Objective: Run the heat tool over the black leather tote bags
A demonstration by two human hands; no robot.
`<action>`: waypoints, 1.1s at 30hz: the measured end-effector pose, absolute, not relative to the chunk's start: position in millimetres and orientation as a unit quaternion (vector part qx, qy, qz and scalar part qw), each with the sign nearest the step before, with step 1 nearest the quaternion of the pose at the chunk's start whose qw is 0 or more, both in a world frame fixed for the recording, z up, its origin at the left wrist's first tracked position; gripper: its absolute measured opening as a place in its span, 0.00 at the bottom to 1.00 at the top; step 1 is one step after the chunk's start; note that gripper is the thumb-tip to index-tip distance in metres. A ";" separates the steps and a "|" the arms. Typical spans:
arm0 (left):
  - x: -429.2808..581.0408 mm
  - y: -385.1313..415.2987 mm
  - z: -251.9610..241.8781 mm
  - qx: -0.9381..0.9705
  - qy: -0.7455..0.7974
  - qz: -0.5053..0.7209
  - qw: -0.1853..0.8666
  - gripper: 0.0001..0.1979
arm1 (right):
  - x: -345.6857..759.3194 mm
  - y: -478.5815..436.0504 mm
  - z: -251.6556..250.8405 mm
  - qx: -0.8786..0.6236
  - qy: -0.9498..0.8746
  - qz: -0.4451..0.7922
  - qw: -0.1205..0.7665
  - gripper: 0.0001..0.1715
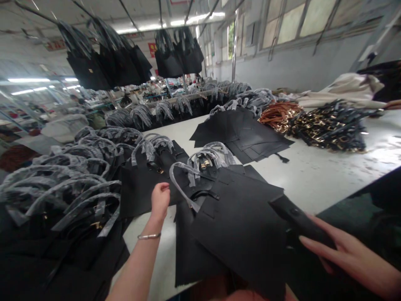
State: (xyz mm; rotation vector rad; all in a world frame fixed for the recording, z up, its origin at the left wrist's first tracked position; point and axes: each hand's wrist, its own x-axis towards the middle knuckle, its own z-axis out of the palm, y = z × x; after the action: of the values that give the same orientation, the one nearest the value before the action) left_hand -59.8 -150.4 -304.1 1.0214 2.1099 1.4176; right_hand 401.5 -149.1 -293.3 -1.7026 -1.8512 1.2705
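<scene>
My left hand (160,199) reaches forward over the white table (313,175), fingers curled shut against the edge of a black handbag (140,184) with plastic-wrapped handles; what the fingers pinch is hidden. A bracelet sits on that wrist. My right hand (347,255) lies at the lower right, fingers stretched out flat on a black leather strap piece (297,219) beside a black leather panel (238,234) that lies nearest me. Another black bag (206,163) with wrapped handles rests behind that panel.
Rows of black bags with wrapped handles (62,184) crowd the left side. Flat black leather pieces (241,133), tan straps (278,115) and a heap of black straps with gold buckles (332,125) lie farther back. Black bags hang overhead (119,58).
</scene>
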 end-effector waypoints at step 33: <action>96.6 -218.7 -386.4 0.717 0.640 0.276 0.031 0.20 | 259.4 -15.1 -267.3 -0.498 -0.645 0.580 -0.022 0.24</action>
State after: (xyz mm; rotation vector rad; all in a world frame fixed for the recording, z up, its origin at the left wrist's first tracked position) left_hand 96.6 -218.7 -386.4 2.2087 1.9715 0.8497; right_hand 259.4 -15.1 -267.3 -1.5868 -2.0548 1.8478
